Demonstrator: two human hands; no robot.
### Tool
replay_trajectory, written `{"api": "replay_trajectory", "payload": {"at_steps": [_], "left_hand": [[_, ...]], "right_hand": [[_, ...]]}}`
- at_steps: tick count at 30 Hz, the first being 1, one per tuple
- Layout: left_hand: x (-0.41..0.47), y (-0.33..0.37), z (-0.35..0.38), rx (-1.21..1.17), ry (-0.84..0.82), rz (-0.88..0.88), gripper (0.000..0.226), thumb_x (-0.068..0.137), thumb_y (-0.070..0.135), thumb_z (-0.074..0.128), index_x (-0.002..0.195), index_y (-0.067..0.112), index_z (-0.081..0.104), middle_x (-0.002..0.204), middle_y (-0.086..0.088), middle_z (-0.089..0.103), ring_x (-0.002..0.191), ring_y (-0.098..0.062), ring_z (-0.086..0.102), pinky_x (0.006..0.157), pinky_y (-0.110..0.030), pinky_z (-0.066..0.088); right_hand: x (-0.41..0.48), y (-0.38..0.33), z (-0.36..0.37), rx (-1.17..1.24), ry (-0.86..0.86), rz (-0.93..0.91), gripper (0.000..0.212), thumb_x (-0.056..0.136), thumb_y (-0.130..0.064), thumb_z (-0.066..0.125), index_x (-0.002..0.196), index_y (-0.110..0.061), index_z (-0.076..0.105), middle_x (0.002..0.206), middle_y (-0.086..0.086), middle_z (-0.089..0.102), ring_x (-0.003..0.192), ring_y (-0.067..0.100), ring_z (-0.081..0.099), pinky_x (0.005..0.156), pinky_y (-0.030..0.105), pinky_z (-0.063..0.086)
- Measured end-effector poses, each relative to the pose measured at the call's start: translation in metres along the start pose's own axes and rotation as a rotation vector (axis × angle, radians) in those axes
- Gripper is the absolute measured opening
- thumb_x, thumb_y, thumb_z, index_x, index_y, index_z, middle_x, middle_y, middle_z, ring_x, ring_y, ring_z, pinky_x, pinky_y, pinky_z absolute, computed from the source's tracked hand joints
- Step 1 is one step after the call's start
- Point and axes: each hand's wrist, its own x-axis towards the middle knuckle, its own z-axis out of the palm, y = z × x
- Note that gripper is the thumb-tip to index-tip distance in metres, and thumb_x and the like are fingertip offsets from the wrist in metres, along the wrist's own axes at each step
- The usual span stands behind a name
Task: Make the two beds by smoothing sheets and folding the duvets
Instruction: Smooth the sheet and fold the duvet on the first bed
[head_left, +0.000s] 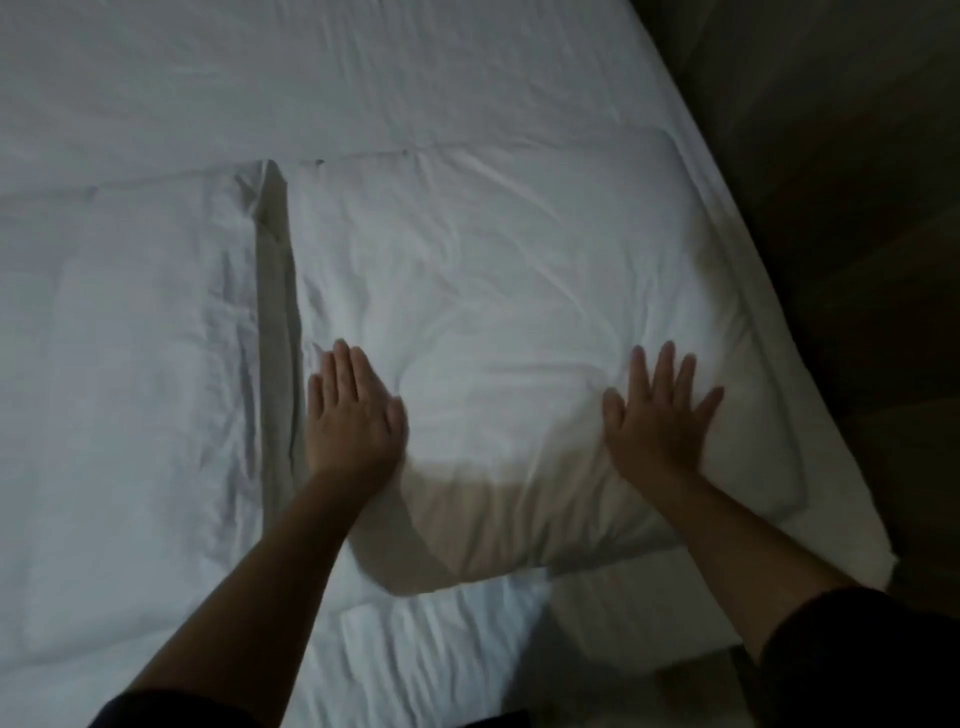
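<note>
One bed (826, 467) runs out of frame far and left, and dim light blurs its white sheet (363, 78). There are two pillows: the left pillow (130, 338) is cropped, the right pillow (493, 270) is whole. Left hand (353, 415) and right hand (657, 415) press flat on its near half, each grip wide and holding nothing.

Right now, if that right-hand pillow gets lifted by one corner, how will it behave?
Likely floppy: the pillow dents and creases around the left hand and right hand pressing flat on it. Probably light for its bulk, since it looks puffy. It should sag rather than roll or tip.
</note>
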Motion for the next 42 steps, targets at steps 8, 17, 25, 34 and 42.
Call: {"api": "replay_trajectory", "payload": {"at_steps": [8, 17, 25, 34, 42], "left_hand": [[-0.060, -0.157, -0.053, -0.062, 0.170, -0.165, 0.075, 0.090, 0.043, 0.026, 0.151, -0.001, 0.020, 0.158, -0.019, 0.017, 0.147, -0.032, 0.012, 0.118, -0.047, 0.006], [-0.080, -0.384, -0.069, -0.135, 0.090, -0.480, 0.065, 0.100, 0.039, 0.035, 0.150, 0.002, 0.017, 0.158, -0.019, 0.013, 0.146, -0.034, 0.011, 0.113, -0.061, 0.016], [-0.006, -0.483, -0.081, -0.715, 0.077, -0.700, 0.100, 0.082, 0.070, 0.055, 0.151, 0.007, 0.020, 0.153, -0.019, 0.031, 0.139, -0.036, 0.033, 0.113, -0.044, 0.027], [0.013, -0.535, -0.079, -1.357, -0.351, -0.478, 0.087, 0.054, 0.078, 0.072, 0.119, 0.021, 0.065, 0.118, 0.000, 0.069, 0.107, -0.019, 0.067, 0.100, -0.040, 0.044], [0.007, -0.497, -0.158, -1.151, -0.251, -0.461, 0.082, 0.048, 0.069, 0.076, 0.101, 0.007, 0.071, 0.095, -0.009, 0.075, 0.087, -0.024, 0.072, 0.083, -0.036, 0.053]], "right_hand": [[-0.086, -0.193, -0.013, 0.107, -0.100, -0.375, 0.071, 0.091, -0.054, 0.011, 0.154, -0.023, 0.019, 0.161, 0.016, 0.012, 0.148, 0.037, 0.010, 0.116, 0.060, 0.014], [-0.138, -0.422, -0.010, 0.075, -0.055, -0.616, 0.062, 0.100, -0.052, 0.021, 0.155, -0.032, 0.002, 0.163, 0.004, -0.010, 0.149, 0.031, -0.012, 0.115, 0.064, 0.002], [-0.101, -0.479, 0.018, -0.135, 0.024, -0.438, 0.078, 0.084, -0.064, -0.004, 0.155, -0.031, -0.002, 0.163, 0.011, -0.005, 0.149, 0.037, -0.004, 0.110, 0.070, -0.001], [-0.069, -0.488, 0.037, 0.002, -0.002, -0.405, 0.083, 0.081, -0.075, 0.012, 0.154, -0.037, -0.002, 0.163, 0.008, -0.009, 0.148, 0.039, 0.002, 0.109, 0.069, 0.015], [-0.074, -0.485, -0.010, 0.316, -0.170, -0.370, 0.070, 0.092, -0.067, 0.025, 0.152, -0.044, -0.002, 0.163, -0.002, -0.010, 0.150, 0.025, -0.009, 0.116, 0.061, 0.001]]}}
